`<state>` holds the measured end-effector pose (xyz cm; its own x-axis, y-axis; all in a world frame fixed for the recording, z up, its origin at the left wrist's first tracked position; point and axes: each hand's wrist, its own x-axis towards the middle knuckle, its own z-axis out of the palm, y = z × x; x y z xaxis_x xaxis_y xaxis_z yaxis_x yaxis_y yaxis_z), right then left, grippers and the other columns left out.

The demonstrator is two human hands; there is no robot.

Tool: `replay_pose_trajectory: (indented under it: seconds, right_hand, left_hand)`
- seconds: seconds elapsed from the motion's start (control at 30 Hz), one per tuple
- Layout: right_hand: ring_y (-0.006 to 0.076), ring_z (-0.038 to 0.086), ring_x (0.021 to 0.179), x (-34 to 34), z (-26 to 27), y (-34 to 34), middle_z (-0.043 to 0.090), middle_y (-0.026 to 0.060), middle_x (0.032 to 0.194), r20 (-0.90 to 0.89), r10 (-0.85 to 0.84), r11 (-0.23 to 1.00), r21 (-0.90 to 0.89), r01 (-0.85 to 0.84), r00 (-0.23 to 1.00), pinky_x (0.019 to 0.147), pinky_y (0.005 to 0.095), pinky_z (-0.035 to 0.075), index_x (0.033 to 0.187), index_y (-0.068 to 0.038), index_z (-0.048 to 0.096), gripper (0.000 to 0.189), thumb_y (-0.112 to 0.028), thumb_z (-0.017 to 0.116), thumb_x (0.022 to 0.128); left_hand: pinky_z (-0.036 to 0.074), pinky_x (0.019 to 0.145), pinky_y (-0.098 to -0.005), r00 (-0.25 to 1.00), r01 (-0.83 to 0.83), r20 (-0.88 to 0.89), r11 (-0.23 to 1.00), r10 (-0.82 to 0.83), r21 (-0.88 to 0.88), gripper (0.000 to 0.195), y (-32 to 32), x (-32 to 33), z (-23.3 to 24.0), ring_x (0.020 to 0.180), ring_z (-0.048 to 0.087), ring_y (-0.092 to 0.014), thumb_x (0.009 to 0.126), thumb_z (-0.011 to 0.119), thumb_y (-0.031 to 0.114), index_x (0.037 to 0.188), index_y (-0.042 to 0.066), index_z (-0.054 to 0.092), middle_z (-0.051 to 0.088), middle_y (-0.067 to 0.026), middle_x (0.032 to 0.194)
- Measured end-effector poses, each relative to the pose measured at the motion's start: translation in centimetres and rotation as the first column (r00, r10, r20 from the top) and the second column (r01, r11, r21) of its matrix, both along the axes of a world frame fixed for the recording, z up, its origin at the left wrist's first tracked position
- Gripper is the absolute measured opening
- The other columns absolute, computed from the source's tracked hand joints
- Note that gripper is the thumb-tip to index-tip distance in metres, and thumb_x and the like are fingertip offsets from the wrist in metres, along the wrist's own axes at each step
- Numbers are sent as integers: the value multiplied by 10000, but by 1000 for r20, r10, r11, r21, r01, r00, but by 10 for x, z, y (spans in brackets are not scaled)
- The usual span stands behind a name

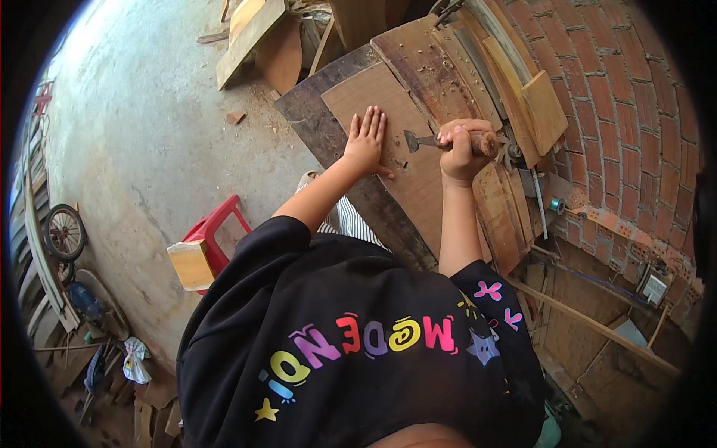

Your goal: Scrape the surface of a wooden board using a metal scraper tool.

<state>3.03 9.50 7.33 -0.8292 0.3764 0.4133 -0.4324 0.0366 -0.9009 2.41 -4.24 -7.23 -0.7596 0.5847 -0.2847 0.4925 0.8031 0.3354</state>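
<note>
My right hand (464,150) is wrapped around the wooden handle of a wood chisel (425,140), whose flared metal blade points left. The blade is over a flat brown wooden board (414,185); whether its edge touches the surface I cannot tell. Flat on the same board lies my left hand (367,143), fingers spread a little and pointing away from me. A few dark chips are scattered on the board between the hand and the blade. Beneath the board is a dark, worn wooden workbench (313,106).
Planks (521,101) lean along the brick wall (616,112) on the right. A red plastic stool (215,227) with a wood block (191,265) stands on the concrete floor (140,140). Wood offcuts (252,45) are piled beyond the bench. A spool (557,205) sits near the wall.
</note>
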Motion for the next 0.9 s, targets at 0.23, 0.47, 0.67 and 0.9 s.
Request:
replay_pose_trajectory:
  seconds: [0.23,0.47,0.67,0.9]
  right_hand:
    - [127,509,462,-4,-20,-14,535,82,581,57,-13,1000,2,13,998,453,260,445,739,-7,449,53,23,492,732]
    - [136,508,464,1,-27,-8,533,96,575,27,-29,999,-34,30,999,448,265,440,747,-12,440,74,26,502,730]
    - [145,514,463,2,-31,-8,545,101,579,25,-34,999,-1,34,999,450,263,441,747,-17,442,88,12,524,733]
    - [138,547,477,4,-32,-6,568,92,582,31,-29,997,69,26,999,455,253,453,747,-11,464,89,-10,553,737]
  left_hand:
    - [23,1100,-526,1000,-20,-16,1000,20,1,1424,1,-1,2,1402,12,-350,403,714,721,1426,-50,93,67,-220,1502]
    - [3,1100,-528,1000,-16,17,999,17,-46,1416,4,-2,2,1405,0,-333,408,716,720,1435,-27,90,54,-201,1510]
    - [15,1097,-536,1000,-16,15,999,17,-38,1423,5,-3,1,1403,5,-343,395,731,703,1431,-33,91,56,-208,1507]
    - [1,1098,-531,999,-17,44,999,18,-34,1418,6,-3,2,1405,-16,-337,409,726,707,1438,-21,76,39,-204,1510]
